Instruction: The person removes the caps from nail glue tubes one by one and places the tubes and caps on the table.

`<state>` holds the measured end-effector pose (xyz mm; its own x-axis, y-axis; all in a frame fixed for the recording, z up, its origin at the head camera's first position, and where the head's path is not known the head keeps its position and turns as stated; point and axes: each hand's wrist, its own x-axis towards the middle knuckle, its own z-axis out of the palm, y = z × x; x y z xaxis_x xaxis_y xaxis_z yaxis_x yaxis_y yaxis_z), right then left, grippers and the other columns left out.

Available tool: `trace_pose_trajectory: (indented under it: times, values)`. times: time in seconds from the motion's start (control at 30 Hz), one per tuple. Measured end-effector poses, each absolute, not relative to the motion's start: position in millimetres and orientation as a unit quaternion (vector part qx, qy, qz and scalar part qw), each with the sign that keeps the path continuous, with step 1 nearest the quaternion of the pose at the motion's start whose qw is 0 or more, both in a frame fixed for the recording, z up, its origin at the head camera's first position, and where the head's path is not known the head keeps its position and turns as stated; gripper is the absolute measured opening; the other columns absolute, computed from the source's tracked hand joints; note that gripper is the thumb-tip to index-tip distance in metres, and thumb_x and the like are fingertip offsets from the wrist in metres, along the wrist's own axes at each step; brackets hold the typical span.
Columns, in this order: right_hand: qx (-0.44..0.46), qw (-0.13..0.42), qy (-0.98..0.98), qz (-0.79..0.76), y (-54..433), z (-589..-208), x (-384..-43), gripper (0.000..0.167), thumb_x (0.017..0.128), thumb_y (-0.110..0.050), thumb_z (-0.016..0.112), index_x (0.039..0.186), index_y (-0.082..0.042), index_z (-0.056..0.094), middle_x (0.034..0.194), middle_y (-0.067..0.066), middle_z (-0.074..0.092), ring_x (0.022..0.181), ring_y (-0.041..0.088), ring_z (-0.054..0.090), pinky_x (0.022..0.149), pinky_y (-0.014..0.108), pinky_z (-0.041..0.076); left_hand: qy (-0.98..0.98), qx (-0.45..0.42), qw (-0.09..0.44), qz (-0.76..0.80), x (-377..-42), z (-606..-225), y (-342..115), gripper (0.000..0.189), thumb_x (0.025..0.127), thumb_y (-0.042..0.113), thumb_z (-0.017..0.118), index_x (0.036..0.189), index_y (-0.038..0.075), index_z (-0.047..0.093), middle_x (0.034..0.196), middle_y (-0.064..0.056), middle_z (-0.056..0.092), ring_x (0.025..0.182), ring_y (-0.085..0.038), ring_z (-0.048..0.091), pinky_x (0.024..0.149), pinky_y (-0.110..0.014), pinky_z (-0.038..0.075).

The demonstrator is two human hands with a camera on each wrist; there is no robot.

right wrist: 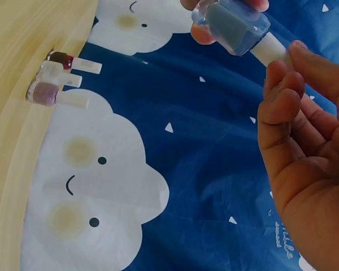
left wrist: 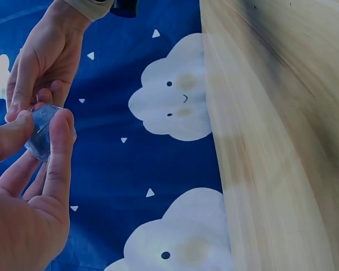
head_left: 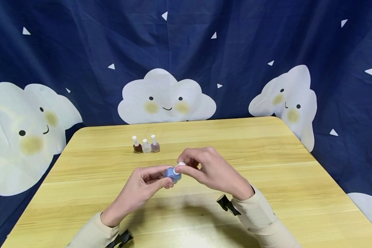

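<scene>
A blue nail polish bottle (head_left: pixel 172 175) is held above the table, tilted, its white cap (right wrist: pixel 269 49) pointing toward the right hand. My left hand (head_left: pixel 144 182) grips the glass body between thumb and fingers. With thumb and curled fingers, my right hand (head_left: pixel 209 168) pinches the cap. In the right wrist view the cap sits against the bottle's neck. The left wrist view shows the blue glass (left wrist: pixel 43 132) between the left thumb and fingers, the cap hidden there.
Three nail polish bottles stand close together farther back on the wooden table (head_left: pixel 90 165): a dark red one (head_left: pixel 137 148), a clear one (head_left: pixel 146 148) and a mauve one (head_left: pixel 155 147). Behind the table hangs a dark blue curtain (head_left: pixel 235 51) with white clouds.
</scene>
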<state>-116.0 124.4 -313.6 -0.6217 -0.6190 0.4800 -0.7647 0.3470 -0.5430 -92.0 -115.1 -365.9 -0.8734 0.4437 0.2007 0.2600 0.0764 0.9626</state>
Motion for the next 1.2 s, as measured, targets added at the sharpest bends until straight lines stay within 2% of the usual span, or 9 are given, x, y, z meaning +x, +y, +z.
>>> trace_pose_trajectory:
  times: [0.1, 0.47, 0.77, 1.2]
  values:
    - [0.437, 0.102, -0.81, 0.377, 125.0, -313.8, -116.0, 0.008, 0.098, -0.022, 0.072, 0.092, -0.018, 0.067, 0.073, -0.015, 0.056, 0.063, -0.002, 0.048, 0.052, 0.014, 0.042, 0.725, 0.247, 0.076, 0.638, -92.0, -365.9, -115.4, 0.029, 0.095, 0.01, 0.072, 0.124, 0.005, 0.072, 0.103, -0.012, 0.077, 0.086, -0.021, 0.074, 0.079, -0.035, 0.065]
    - [0.457, 0.085, -0.802, 0.376, 126.4, -311.5, -115.2, 0.007, 0.099, -0.021, 0.07, 0.097, -0.014, 0.069, 0.08, -0.013, 0.063, 0.068, -0.002, 0.053, 0.058, 0.017, 0.05, 0.713, 0.266, 0.087, 0.643, -93.3, -367.1, -117.1, 0.029, 0.098, 0.008, 0.069, 0.126, 0.001, 0.07, 0.104, -0.015, 0.076, 0.085, -0.021, 0.075, 0.079, -0.036, 0.065]
    - [0.469, 0.088, -0.798, 0.367, 127.7, -311.1, -116.1, 0.004, 0.097, -0.017, 0.072, 0.1, -0.014, 0.071, 0.084, -0.012, 0.065, 0.07, -0.002, 0.055, 0.06, 0.014, 0.05, 0.709, 0.276, 0.091, 0.643, -93.7, -367.6, -118.4, 0.028, 0.099, 0.007, 0.067, 0.126, 0.0, 0.069, 0.103, -0.014, 0.076, 0.084, -0.016, 0.074, 0.078, -0.035, 0.065]
    - [0.474, 0.083, -0.797, 0.365, 129.4, -310.2, -116.5, 0.008, 0.098, -0.016, 0.07, 0.104, -0.012, 0.074, 0.09, -0.009, 0.068, 0.074, -0.002, 0.057, 0.062, 0.016, 0.053, 0.712, 0.274, 0.093, 0.64, -95.6, -367.5, -118.6, 0.029, 0.099, 0.007, 0.067, 0.126, -0.001, 0.069, 0.104, -0.016, 0.076, 0.085, -0.021, 0.075, 0.079, -0.037, 0.065]
